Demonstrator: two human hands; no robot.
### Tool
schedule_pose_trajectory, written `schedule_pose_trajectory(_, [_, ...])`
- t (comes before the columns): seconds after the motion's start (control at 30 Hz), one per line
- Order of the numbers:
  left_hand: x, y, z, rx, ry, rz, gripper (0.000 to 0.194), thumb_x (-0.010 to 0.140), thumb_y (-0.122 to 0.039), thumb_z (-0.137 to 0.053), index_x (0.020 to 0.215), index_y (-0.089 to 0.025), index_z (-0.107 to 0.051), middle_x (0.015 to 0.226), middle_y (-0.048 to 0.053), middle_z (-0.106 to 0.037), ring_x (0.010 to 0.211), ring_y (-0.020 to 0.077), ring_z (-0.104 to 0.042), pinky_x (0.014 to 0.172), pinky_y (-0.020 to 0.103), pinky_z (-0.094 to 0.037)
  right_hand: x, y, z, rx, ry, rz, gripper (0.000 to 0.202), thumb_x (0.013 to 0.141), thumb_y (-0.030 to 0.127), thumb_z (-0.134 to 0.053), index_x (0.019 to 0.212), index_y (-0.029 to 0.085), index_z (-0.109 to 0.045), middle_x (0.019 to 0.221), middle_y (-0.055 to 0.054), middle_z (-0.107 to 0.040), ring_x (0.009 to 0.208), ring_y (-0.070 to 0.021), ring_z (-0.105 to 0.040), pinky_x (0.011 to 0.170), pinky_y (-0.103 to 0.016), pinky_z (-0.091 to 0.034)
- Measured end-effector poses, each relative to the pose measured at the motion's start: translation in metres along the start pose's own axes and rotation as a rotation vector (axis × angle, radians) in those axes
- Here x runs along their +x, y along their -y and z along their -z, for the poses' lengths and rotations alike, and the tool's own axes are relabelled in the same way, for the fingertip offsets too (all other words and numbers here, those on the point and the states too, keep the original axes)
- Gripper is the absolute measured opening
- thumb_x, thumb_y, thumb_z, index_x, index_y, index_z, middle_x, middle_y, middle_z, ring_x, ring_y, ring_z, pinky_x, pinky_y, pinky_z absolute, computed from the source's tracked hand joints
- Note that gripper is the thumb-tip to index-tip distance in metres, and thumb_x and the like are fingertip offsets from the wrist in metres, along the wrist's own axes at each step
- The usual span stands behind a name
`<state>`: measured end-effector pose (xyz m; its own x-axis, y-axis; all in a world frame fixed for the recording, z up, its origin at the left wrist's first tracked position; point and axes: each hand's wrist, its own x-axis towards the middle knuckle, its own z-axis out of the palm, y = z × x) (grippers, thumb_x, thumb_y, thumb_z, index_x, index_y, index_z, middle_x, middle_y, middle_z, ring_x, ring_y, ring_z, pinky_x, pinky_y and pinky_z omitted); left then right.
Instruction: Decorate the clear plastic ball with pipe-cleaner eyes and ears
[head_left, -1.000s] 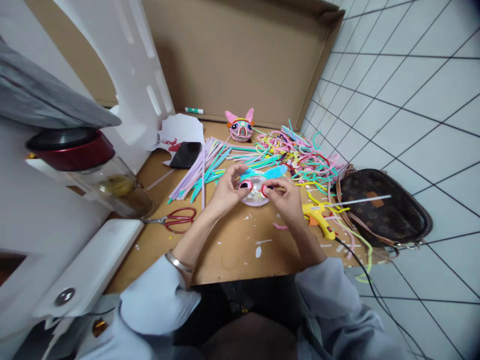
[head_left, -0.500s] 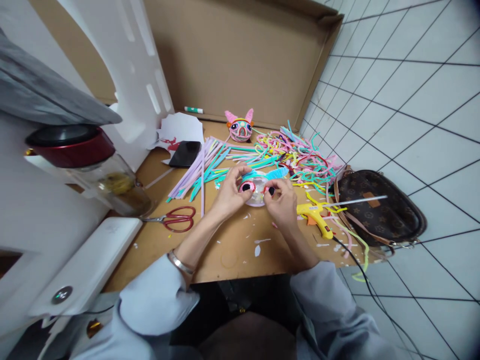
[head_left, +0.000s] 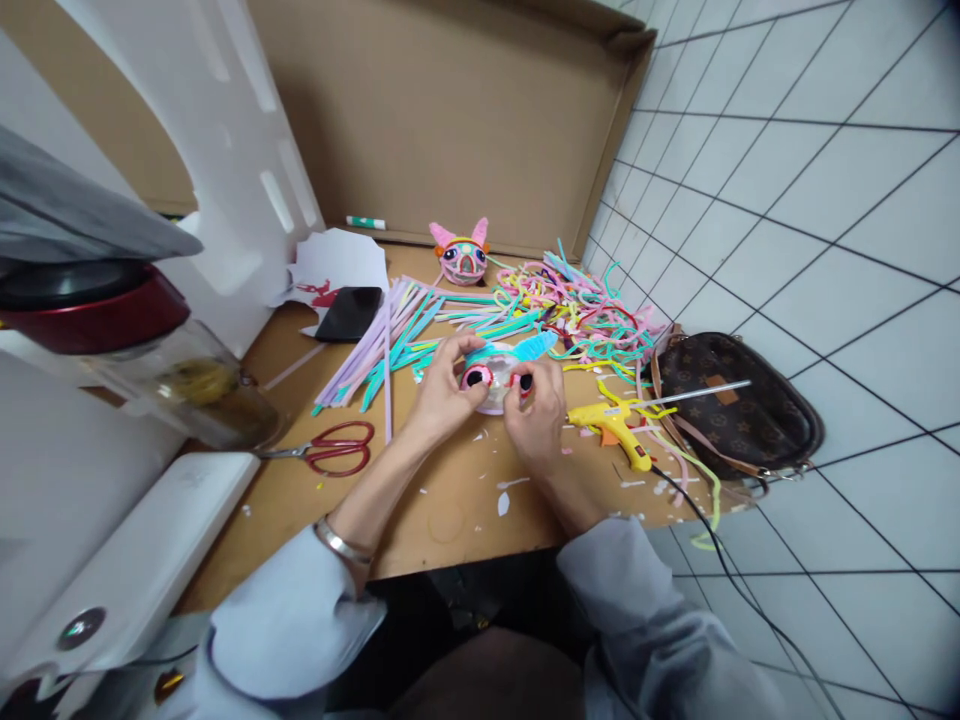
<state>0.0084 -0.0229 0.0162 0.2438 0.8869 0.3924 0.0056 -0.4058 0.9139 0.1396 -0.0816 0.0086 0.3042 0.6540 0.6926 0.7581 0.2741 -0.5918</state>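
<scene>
Between my hands is a clear, rounded animal head (head_left: 496, 392) with a blue fuzzy ear (head_left: 535, 346) and a blue edging along its top. My left hand (head_left: 441, 392) is closed around its left side, fingertips at the top and thumb near a pink-rimmed eye (head_left: 475, 379) with a black centre. At the right side, my right hand (head_left: 538, 415) pinches a second pink and black eye (head_left: 525, 384) against the head; its fingers partly cover that eye. A yellow glue gun (head_left: 616, 428) lies just right of my right hand.
Behind lie pipe cleaners (head_left: 375, 345), a tangled heap of them (head_left: 592, 310) and a finished-looking pink-eared head (head_left: 462, 262). Red-handled scissors (head_left: 339, 448), a phone (head_left: 349, 314) and a glass jar (head_left: 214, 390) are left. A brown bag (head_left: 742, 400) sits right, near the glue gun's cord (head_left: 709, 525).
The whole view has shifted, so everything appears further left. Both hands keep their grip on the head and the right eye, with the right-hand fingers slightly changed in pose.
</scene>
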Motion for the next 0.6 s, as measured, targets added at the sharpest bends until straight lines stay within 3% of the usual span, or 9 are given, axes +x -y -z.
schedule_pose_trajectory(0.17, [-0.001,-0.001,0.0,0.067,-0.02,0.008,0.049,0.062,-0.013,-0.061,0.11,-0.023,-0.059,0.133,0.009,-0.059,0.129,0.0274,-0.055,0.108,0.046,-0.048,-0.004,0.002,-0.003,0.002,-0.039,-0.031,0.02,0.084,0.019,-0.05,0.103,0.024,-0.054,0.101,-0.01,-0.061,0.102,-0.026,-0.059,0.094,-0.044,-0.05])
schedule_pose_trajectory(0.37, [-0.004,-0.005,-0.004,0.11,-0.063,0.059,0.047,0.069,-0.027,-0.073,0.114,-0.023,-0.058,0.126,0.008,-0.058,0.121,0.0267,-0.057,0.105,0.044,-0.047,-0.009,0.005,-0.004,0.12,-0.045,-0.066,0.027,0.09,0.025,-0.053,0.116,0.022,-0.051,0.11,-0.012,-0.063,0.107,-0.0258,-0.062,0.095,-0.044,-0.053])
schedule_pose_trajectory(0.6, [-0.005,0.002,-0.007,0.234,-0.147,0.003,0.053,0.069,-0.031,-0.078,0.116,-0.023,-0.057,0.124,0.008,-0.058,0.124,0.0279,-0.055,0.108,0.045,-0.044,-0.012,0.004,-0.002,0.188,-0.006,-0.1,0.034,0.092,0.029,-0.055,0.125,0.022,-0.051,0.118,-0.013,-0.062,0.112,-0.0254,-0.062,0.097,-0.044,-0.055])
